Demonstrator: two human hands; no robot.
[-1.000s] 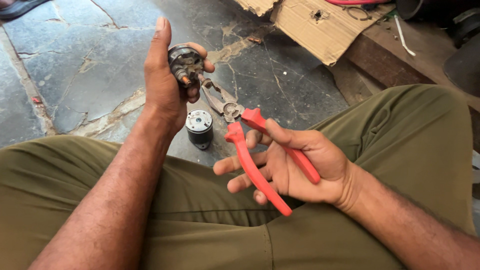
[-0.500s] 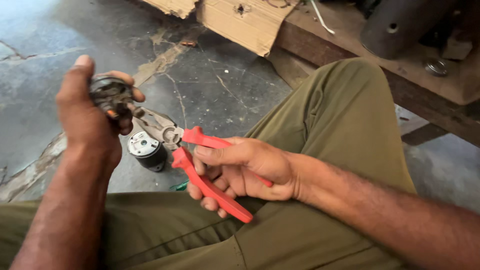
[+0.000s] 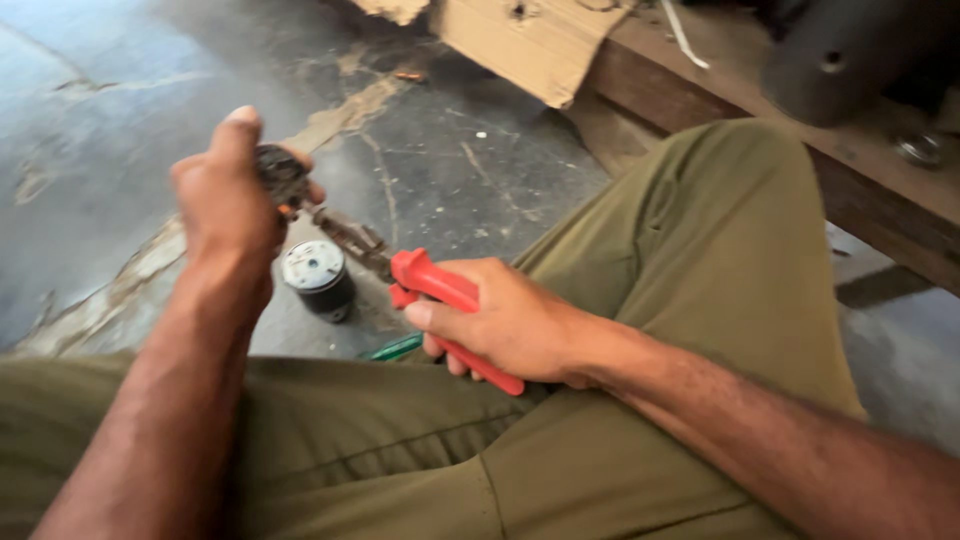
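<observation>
Cracked grey concrete floor (image 3: 470,150), torn cardboard (image 3: 525,45), wooden bench edge (image 3: 880,200), daylight

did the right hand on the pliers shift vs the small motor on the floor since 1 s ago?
Yes. The right hand has closed its grip on the red pliers and sits nearer the small motor, just to its right; earlier it was farther right and lower.

motor can (image 3: 318,277) on floor (image 3: 460,170) between left hand (image 3: 225,205) and right hand (image 3: 505,320); cardboard (image 3: 525,45) behind.

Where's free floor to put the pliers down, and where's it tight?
Bare floor lies beyond the left hand, and between the small motor and the cardboard. It is crowded at the knee: the motor, a green tool and the right hand with the pliers.
</observation>
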